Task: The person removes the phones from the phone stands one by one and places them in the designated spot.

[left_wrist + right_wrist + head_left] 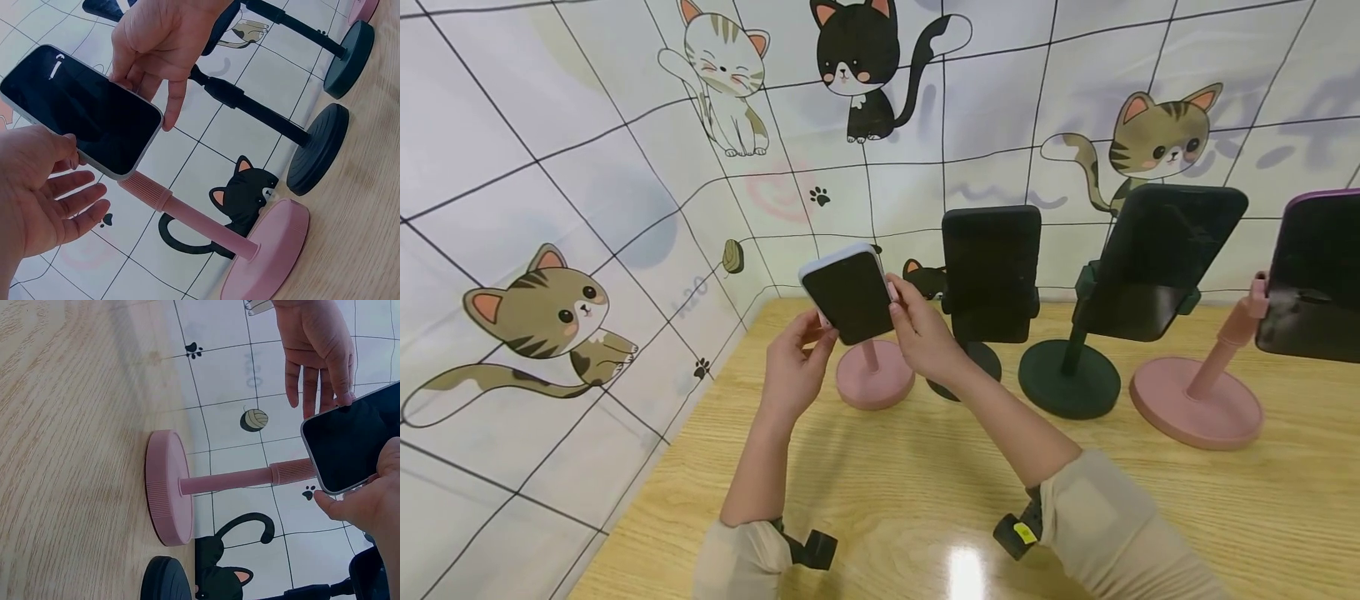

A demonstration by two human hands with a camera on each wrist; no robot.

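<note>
A smartphone (850, 296) with a dark screen and pale frame tilts over a pink phone stand (876, 390) at the left end of the row. My left hand (796, 367) grips its left edge, thumb at the front; in the left wrist view, the other left-hand fingers (81, 209) spread beside the phone. On the opposite edge, my right hand (925, 333) holds the phone, its thumb over the front in the right wrist view. The ribbed pink neck (147, 190) rises to the phone's lower end. The stand's clamp is mostly hidden behind the phone.
Right of the hands, a black stand (981, 358), a dark green stand (1070, 379) and another pink stand (1197, 402) each bear a dark-screened phone. They stand on a wooden table (880, 475). A cat-printed sheet (625, 192) hangs behind and left.
</note>
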